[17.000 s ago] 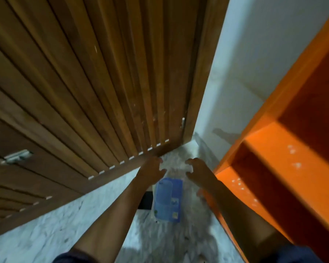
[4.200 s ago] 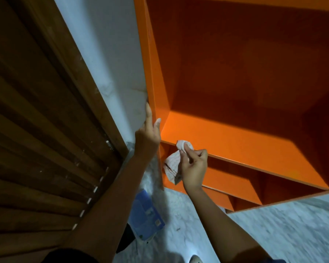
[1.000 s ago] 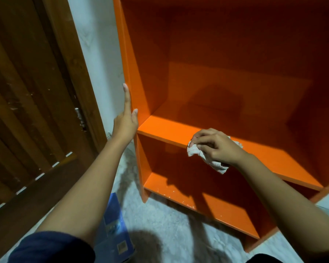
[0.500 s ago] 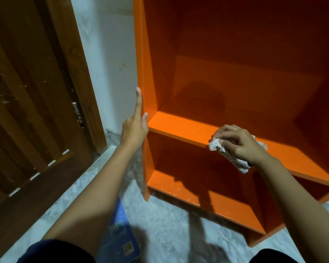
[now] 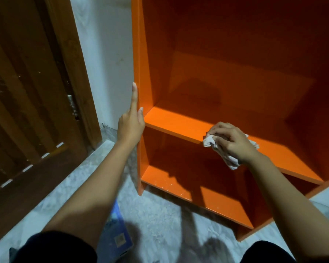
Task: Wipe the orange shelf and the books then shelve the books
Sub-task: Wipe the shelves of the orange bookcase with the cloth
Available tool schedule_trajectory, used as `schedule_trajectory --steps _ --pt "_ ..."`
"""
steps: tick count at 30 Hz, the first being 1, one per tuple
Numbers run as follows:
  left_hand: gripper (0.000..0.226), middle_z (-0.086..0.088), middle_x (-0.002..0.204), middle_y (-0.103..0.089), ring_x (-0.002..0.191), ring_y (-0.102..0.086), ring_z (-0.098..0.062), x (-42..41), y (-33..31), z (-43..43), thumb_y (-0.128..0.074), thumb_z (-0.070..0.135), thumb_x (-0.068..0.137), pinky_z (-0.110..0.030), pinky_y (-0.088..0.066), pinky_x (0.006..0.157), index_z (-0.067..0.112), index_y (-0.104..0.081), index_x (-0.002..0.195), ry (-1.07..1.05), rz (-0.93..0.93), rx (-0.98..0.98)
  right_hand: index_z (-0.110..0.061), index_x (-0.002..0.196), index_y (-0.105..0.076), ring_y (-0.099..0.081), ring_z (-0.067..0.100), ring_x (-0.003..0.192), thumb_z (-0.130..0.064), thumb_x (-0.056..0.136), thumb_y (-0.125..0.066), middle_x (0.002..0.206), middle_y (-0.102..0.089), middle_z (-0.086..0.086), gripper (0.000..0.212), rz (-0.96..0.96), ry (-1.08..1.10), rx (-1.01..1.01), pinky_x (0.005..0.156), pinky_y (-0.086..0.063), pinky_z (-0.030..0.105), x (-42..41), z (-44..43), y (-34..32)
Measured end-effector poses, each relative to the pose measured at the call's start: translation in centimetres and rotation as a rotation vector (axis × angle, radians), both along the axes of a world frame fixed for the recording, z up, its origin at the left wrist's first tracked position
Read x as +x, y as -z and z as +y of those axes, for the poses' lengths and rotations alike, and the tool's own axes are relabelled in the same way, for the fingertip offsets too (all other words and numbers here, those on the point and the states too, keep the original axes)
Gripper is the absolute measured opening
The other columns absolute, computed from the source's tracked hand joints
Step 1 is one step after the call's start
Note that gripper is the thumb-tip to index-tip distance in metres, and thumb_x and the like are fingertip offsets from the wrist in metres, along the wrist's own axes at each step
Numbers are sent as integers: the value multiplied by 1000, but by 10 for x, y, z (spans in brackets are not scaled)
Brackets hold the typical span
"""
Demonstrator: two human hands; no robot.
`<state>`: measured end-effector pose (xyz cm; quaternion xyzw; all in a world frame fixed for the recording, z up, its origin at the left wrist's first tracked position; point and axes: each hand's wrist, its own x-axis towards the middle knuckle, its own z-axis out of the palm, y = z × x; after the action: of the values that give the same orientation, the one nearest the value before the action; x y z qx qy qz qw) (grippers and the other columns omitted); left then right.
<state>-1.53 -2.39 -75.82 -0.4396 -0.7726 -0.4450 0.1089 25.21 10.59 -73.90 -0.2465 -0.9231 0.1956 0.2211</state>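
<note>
Lying on the grey marble floor (image 5: 160,211) close to the person, a blue book (image 5: 118,238) is half hidden under the left arm. Further on, the left hand (image 5: 131,126) rests with straight fingers against the side panel of the glossy orange shelf (image 5: 171,122). The right hand (image 5: 232,141) grips a crumpled white cloth (image 5: 209,142) on the middle board's front edge. White specks lie on the bottom board. Behind are a white wall (image 5: 106,54) and a brown wooden door (image 5: 27,92).

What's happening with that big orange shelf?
A person is wiping it. Their right hand grips a crumpled white cloth against the front edge of the middle board of the orange shelf, while the left hand rests flat on its side panel. A blue book lies on the floor, not yet shelved.
</note>
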Motion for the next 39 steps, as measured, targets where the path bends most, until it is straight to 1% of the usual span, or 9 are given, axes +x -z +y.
schedule_trajectory --steps 3,5,8,10,15,27,32,35,39 --pt "70 -6 69 -47 53 -44 -16 15 0 2 -39 19 100 -24 -30 46 31 10 148 -93 -18 13 -18 101 -66 -48 20 96 -19 90 -45 102 -57 -8 23 -30 3 38 84 -37 38 9 1 0" --pt "74 -10 96 -49 71 -51 -20 32 0 6 -42 13 98 -28 -36 56 29 9 148 -150 -85 9 -14 109 -65 -47 21 99 -14 94 -46 110 -57 0 24 -58 16 60 84 -35 36 21 2 0" --pt "72 -19 138 -30 114 -46 -34 66 2 13 -46 14 97 -36 -44 78 14 2 150 -204 -223 -105 -14 118 -61 -46 25 104 -16 96 -43 119 -55 3 29 -98 44 86 86 -32 34 45 2 -1" --pt "58 -23 148 -16 132 -30 -39 90 3 20 -45 18 97 -45 -40 98 2 -18 146 -209 -226 -195 -16 122 -59 -45 27 105 -16 97 -43 122 -53 3 30 -115 77 98 86 -31 33 65 3 0" --pt "41 -28 134 -41 126 -38 -42 143 0 43 -50 23 95 -43 -28 108 -8 -53 122 -1 -105 -285 -22 125 -57 -44 29 102 -17 96 -43 124 -53 4 32 -117 168 151 83 -29 31 111 3 2" --pt "39 -14 141 -44 132 -36 -30 187 -2 20 -49 31 97 -42 -35 106 9 -57 128 241 13 -383 -19 116 -65 -48 37 101 -8 92 -45 115 -58 10 33 -88 311 229 81 -37 38 143 -11 8" --pt "37 -9 136 -47 130 -36 -26 185 2 7 -47 32 98 -41 -36 102 11 -59 126 269 13 -313 -14 97 -70 -50 34 81 -9 85 -48 96 -61 10 26 104 403 308 68 -34 36 134 -33 30" --pt "36 -5 134 -47 129 -36 -21 178 11 2 -46 30 98 -34 -35 101 13 -56 128 290 13 -241 -12 99 -70 -42 25 76 -6 80 -47 96 -61 8 30 277 431 243 67 -29 32 120 -61 72" --pt "35 -9 136 -44 130 -35 -22 155 31 -2 -46 23 98 -33 -30 106 12 -54 130 219 30 -108 -13 107 -69 -48 34 90 1 84 -47 103 -60 10 35 304 568 -62 73 -26 27 100 -66 150"
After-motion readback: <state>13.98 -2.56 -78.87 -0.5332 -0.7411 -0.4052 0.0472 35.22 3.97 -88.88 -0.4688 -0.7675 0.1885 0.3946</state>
